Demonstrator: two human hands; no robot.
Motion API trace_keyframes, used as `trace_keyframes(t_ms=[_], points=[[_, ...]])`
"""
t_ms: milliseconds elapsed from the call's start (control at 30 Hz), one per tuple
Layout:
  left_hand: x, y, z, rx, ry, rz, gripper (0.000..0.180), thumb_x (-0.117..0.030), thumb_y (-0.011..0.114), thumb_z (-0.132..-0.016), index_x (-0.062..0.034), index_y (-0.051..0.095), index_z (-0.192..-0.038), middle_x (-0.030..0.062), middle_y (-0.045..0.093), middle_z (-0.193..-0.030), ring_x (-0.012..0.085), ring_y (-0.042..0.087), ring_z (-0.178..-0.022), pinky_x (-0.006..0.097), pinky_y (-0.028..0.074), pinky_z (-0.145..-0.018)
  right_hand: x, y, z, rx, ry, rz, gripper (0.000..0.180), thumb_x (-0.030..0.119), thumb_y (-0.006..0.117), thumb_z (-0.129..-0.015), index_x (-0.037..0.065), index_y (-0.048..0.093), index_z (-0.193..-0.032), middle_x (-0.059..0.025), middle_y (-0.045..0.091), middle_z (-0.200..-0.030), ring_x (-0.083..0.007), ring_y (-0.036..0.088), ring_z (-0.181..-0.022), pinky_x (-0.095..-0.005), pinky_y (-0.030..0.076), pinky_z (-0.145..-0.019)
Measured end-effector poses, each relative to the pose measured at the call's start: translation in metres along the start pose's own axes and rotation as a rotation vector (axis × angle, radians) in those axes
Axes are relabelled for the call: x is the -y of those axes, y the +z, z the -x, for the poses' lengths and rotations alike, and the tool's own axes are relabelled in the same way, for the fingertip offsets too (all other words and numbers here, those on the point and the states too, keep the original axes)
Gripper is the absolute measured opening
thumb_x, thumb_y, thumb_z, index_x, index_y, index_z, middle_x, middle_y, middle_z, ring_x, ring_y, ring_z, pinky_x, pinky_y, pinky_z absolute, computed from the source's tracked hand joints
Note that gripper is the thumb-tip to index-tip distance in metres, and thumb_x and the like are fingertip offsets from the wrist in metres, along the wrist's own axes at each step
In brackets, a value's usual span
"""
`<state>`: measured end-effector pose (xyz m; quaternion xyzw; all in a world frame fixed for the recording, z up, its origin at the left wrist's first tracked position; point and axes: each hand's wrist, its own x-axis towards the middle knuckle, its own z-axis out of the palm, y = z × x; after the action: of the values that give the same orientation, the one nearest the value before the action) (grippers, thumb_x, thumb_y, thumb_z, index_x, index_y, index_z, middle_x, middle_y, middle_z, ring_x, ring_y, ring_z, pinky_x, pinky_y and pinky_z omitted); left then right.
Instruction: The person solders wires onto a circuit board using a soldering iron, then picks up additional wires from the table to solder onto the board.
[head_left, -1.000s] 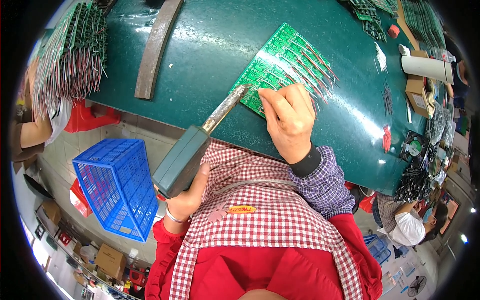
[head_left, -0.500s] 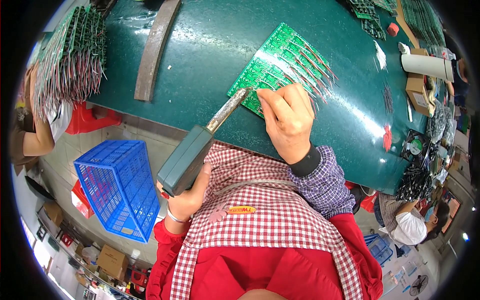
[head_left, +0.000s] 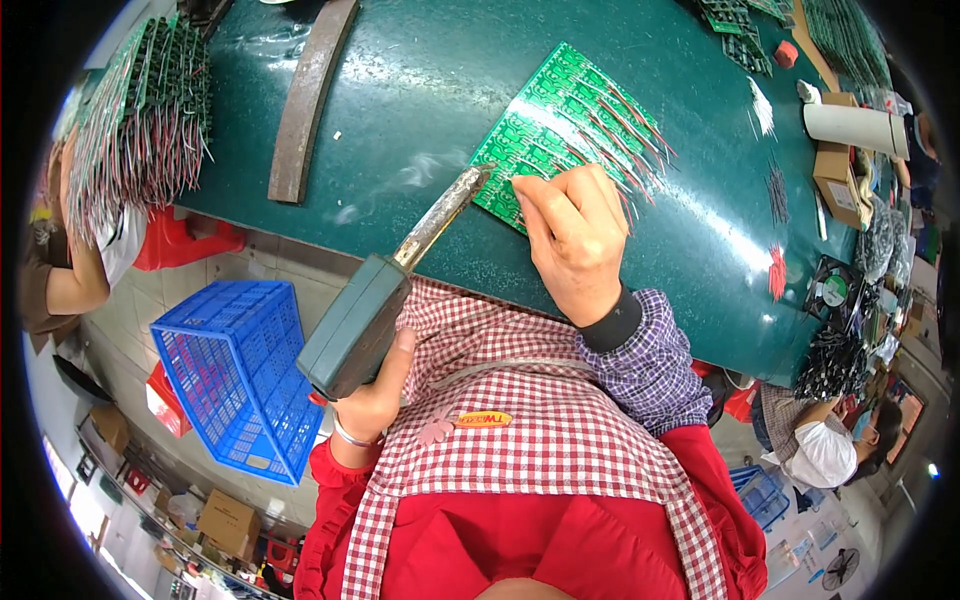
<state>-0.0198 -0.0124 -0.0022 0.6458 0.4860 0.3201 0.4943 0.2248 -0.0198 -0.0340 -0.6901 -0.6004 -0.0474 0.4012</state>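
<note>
Large grey-handled soldering iron (head_left: 385, 290) tip advanced onto green circuit board panel (head_left: 560, 125); smoke now visible. Left hand (head_left: 375, 395) fingers wrapped round handle. Right hand (head_left: 570, 235) fingertips pinched at joint, object unclear.

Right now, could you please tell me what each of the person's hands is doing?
Left hand: closed around the green handle of the soldering iron.
Right hand: fingers curled, pressing on the green circuit board; whether it pinches anything cannot be told.

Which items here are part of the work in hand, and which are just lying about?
In use: soldering iron in the left hand; green circuit board under the right hand.

Lying about: blue basket, metal bar, cardboard tube, wired boards stacked at left.
</note>
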Motion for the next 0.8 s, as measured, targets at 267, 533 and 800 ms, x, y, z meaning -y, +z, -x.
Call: trace_keyframes(t_ms=[267,533,800], points=[[-0.008,0.006,-0.016,-0.029,0.007,0.007,0.036,0.008,0.065,-0.079,0.0076,0.058,-0.114,0.0134,0.065,-0.096,0.0109,0.055,-0.059,0.024,0.043,-0.052,0.000,0.001,0.000,-0.006,0.006,-0.003,0.020,0.000,0.074,-0.067,0.006,0.065,-0.084,-0.0041,0.046,-0.070,-0.0217,0.050,-0.067,-0.0358,0.039,-0.059],[-0.037,0.021,-0.083,-0.215,0.083,0.282,0.037,0.012,0.065,-0.078,0.0078,0.058,-0.114,0.0134,0.064,-0.098,0.0114,0.057,-0.060,0.022,0.044,-0.049,0.002,0.001,-0.005,0.015,0.026,-0.017,0.019,-0.001,0.072,-0.069,0.006,0.065,-0.084,-0.0040,0.045,-0.069,-0.0220,0.050,-0.066,-0.0356,0.038,-0.059],[-0.055,0.013,-0.178,-0.532,0.309,0.120,0.019,0.000,0.068,-0.081,0.0074,0.064,-0.098,0.0078,0.064,-0.079,0.0092,0.053,-0.053,0.022,0.040,-0.047,0.009,-0.007,-0.003,0.053,0.043,0.008,0.020,-0.001,0.072,-0.069,0.005,0.066,-0.086,-0.0041,0.047,-0.071,-0.0215,0.050,-0.068,-0.0348,0.038,-0.060]])
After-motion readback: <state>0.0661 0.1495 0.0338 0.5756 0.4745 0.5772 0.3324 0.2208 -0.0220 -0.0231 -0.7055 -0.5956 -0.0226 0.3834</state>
